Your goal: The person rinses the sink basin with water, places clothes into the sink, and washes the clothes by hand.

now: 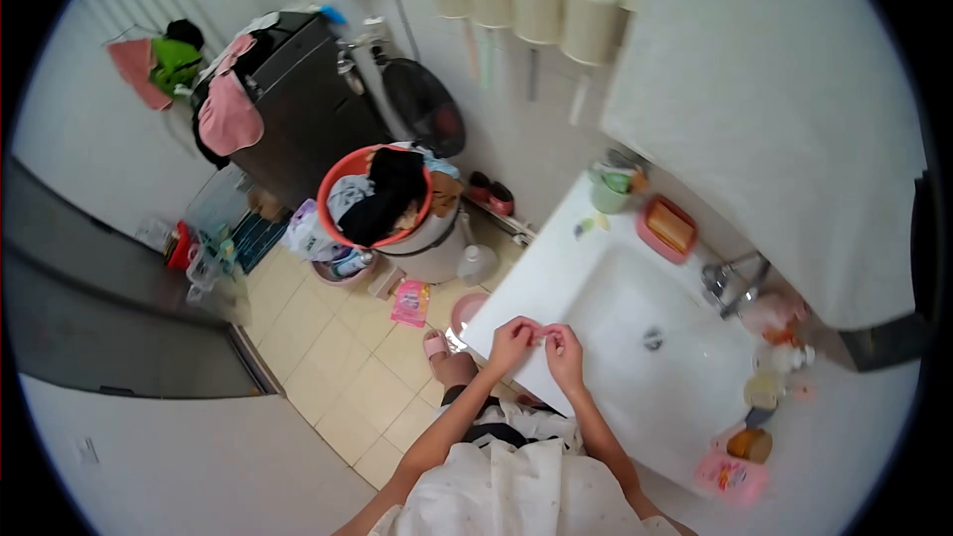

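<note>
My left hand (511, 343) and my right hand (565, 357) meet fingertip to fingertip above the left rim of the white washbasin (516, 300). Both are closed in a pinch. Whatever lies between the fingers is too small to make out. To the right of my hands, the basin's bowl slopes down to a round drain (652, 338). A metal faucet (733, 281) stands at the basin's wall side.
A pink soap dish (667, 229) and a green cup (610, 191) stand on the basin's far corner. Bottles and a pink packet (732, 477) line its right side. On the floor side are a laundry-filled orange basin (335, 222) and a pink packet (411, 303).
</note>
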Motion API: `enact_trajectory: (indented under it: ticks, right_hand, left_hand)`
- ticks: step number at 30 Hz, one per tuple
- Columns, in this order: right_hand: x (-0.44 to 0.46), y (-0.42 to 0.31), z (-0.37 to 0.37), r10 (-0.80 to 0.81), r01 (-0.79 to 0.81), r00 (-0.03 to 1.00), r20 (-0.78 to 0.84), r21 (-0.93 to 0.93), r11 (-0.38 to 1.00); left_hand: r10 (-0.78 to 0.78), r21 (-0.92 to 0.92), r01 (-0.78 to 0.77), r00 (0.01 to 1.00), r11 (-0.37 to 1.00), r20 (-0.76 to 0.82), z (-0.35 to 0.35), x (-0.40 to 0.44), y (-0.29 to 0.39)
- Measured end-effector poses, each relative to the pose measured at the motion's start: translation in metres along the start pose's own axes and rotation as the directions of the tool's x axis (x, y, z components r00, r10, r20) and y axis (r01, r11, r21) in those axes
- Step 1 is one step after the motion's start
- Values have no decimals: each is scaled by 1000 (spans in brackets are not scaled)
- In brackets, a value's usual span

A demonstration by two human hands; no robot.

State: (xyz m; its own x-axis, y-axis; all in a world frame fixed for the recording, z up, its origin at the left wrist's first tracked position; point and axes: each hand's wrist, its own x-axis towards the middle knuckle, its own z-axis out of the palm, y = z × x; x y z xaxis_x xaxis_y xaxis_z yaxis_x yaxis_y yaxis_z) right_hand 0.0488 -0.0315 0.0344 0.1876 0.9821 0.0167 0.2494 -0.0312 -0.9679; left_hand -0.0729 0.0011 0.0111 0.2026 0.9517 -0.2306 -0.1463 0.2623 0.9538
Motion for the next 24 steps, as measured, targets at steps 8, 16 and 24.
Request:
enact_trajectory:
  ticks: [8,16,24]
  right_hand:
    - [84,-22,148,-186,237,929,320,-128,963]
    - [250,7,364,129,-64,971,201,-302,951]
    - [283,35,393,336,-307,941,44,-311,899]
  left_hand:
    - [-12,2,14,909,1000,-417,-186,19,5]
    - [-228,44,267,890,963,-396,-320,49,15]
    - [238,456,76,770,887,-592,-445,149,54]
